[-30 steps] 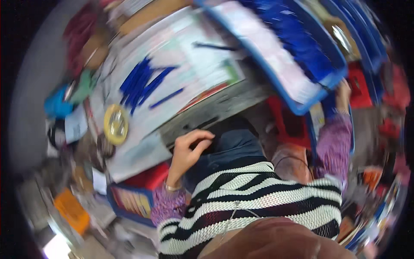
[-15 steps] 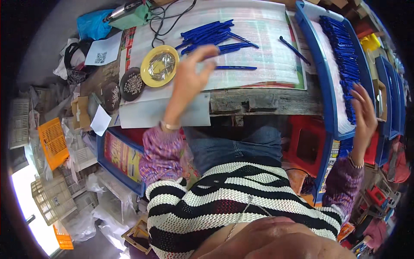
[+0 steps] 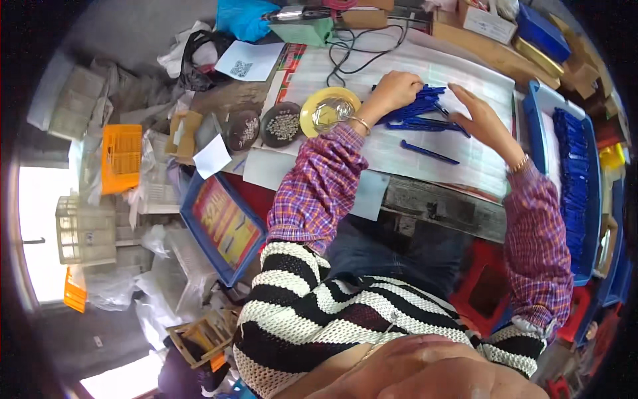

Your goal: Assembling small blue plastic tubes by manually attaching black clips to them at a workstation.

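Note:
A pile of slender dark-blue sticks, pen-like in shape, (image 3: 415, 114) lies on the white sheet (image 3: 399, 154) covering the table. My left hand (image 3: 397, 92) is over the pile's far left part, its fingers curled in; what they hold, if anything, is hidden. At the pile's right side is my right hand (image 3: 488, 121), fingers stretched out and thumb apart, with nothing visible in it. A stick end shows beside its thumb. One loose blue stick (image 3: 429, 152) rests nearer me. Left of the pile stands a yellow bowl (image 3: 308, 118) holding small shiny clear or metallic pieces.
Two dark dishes (image 3: 280, 124) of small pale pieces sit left of the bowl. A blue tray (image 3: 537, 116) with many blue sticks stands at right. A green tool stand (image 3: 302, 32) and black cable (image 3: 345, 63) lie at the back. Another blue tray (image 3: 229, 278) is lower left.
The view has turned, shifting the table. My right hand has moved from the right-hand tray to the pile. My left hand has reached farther over the pile, its fingers now curled.

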Motion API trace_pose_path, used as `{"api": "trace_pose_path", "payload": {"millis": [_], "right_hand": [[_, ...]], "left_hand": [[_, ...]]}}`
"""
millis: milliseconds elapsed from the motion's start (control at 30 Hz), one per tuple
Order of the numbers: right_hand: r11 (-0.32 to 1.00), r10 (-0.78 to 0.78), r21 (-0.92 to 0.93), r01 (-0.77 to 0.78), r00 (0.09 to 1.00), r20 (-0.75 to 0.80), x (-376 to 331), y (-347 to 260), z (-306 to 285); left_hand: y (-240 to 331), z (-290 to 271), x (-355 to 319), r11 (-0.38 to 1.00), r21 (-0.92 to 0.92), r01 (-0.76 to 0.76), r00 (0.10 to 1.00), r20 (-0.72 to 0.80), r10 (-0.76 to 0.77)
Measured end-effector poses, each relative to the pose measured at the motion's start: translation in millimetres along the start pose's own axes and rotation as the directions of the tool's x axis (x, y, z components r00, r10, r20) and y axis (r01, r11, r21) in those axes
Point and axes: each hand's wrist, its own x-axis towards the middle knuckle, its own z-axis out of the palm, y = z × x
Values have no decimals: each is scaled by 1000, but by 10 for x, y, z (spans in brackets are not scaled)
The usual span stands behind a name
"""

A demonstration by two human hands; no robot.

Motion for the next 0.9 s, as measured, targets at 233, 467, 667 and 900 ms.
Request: {"api": "trace_pose_path", "payload": {"millis": [233,467,667,900], "right_hand": [[990,30,135,-30,1000,5,211,107,370],[991,-52,126,52,999,2,39,-38,280],[988,-46,147,50,998,-33,-140,-80,196],[977,137,-170,-128,990,43,-399,-56,-5]], "left_hand": [[80,-100,-60,999,22,-41,998,39,40],[146,-67,-158,993,-58,-100,992,77,104],[238,-119,-183,995,-91,-43,991,126,54],[402,-432,-404,991,-97,-90,995,26,93]]}}
